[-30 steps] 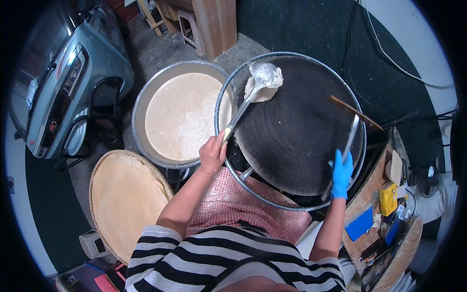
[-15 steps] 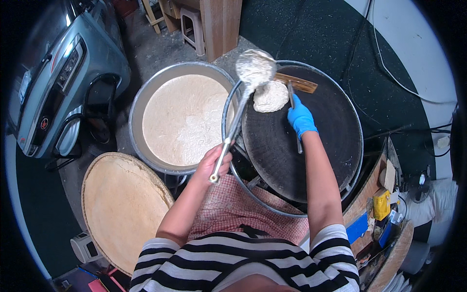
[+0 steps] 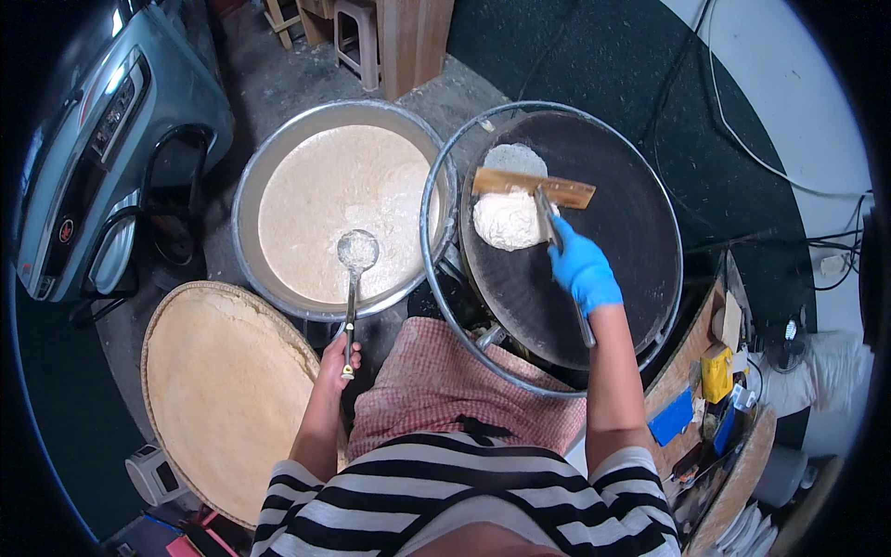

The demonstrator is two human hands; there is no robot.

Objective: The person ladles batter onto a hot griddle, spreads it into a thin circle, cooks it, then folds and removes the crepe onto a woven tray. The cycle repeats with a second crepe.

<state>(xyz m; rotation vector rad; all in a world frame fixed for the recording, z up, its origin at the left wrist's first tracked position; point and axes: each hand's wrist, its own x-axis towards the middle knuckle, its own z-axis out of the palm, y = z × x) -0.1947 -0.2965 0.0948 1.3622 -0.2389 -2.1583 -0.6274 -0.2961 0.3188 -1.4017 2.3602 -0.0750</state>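
Grey concrete floor [image 3: 278,79] carries a wide steel batter basin [image 3: 251,200] at centre, a round woven tray [image 3: 227,390] near left, wooden stools [image 3: 357,28] far.

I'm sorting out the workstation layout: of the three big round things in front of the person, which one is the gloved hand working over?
The black griddle on the right: the gloved right hand spreads batter there.

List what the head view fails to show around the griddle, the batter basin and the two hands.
- Near rim of the round griddle: hidden by the right hand and forearm.
- Spreader handle: partly covered by the gloved fingers.
- Depth of batter in the basin: not readable from above.
- Ladle handle end: wrapped by the left hand.
- Items on the shelf at right: too small, bent by the fisheye rim.
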